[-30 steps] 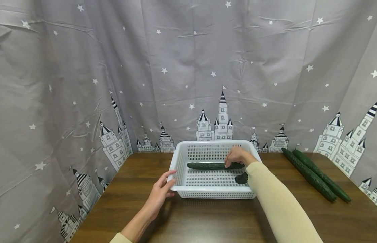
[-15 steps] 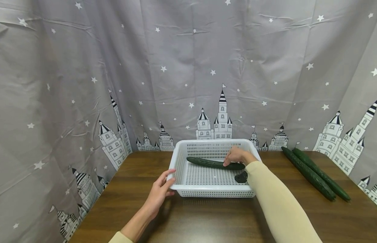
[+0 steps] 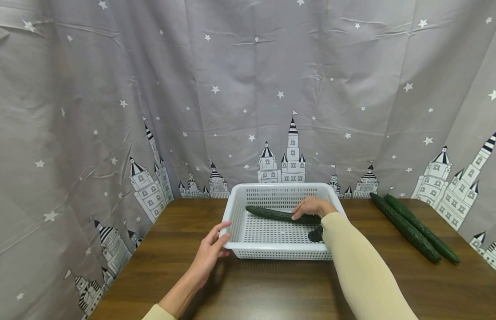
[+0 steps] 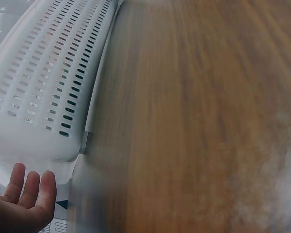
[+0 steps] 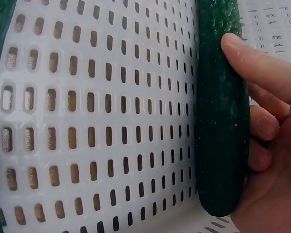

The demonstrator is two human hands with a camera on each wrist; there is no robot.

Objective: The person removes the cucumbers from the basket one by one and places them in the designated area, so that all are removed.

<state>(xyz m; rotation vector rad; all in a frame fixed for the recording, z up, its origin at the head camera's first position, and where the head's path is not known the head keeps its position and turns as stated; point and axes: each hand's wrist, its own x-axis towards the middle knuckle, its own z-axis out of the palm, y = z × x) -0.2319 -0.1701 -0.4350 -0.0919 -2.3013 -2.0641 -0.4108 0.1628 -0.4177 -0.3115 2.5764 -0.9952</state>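
In the head view a white perforated plastic basket (image 3: 283, 246) stands on the wooden table. A long dark green cucumber (image 3: 271, 214) lies slantwise inside it, its left end farther back. My right hand (image 3: 311, 207) grips this cucumber near its right end; the right wrist view shows the thumb on one side of the cucumber (image 5: 222, 121) and fingers on the other. My left hand (image 3: 209, 249) holds the basket's left rim near the front corner. In the left wrist view three fingers show beside that corner. A dark bumpy lump (image 3: 315, 234), partly hidden by the right sleeve, lies in the basket.
Two more cucumbers (image 3: 407, 229) lie side by side on the table's right part. A grey curtain (image 3: 240, 89) printed with stars and castles hangs behind the table (image 3: 271, 289) and along its sides.
The cucumber in the basket has turned from nearly level to slanted, its left end shifting back. My right hand has shifted slightly left with it. My left hand stays on the rim.
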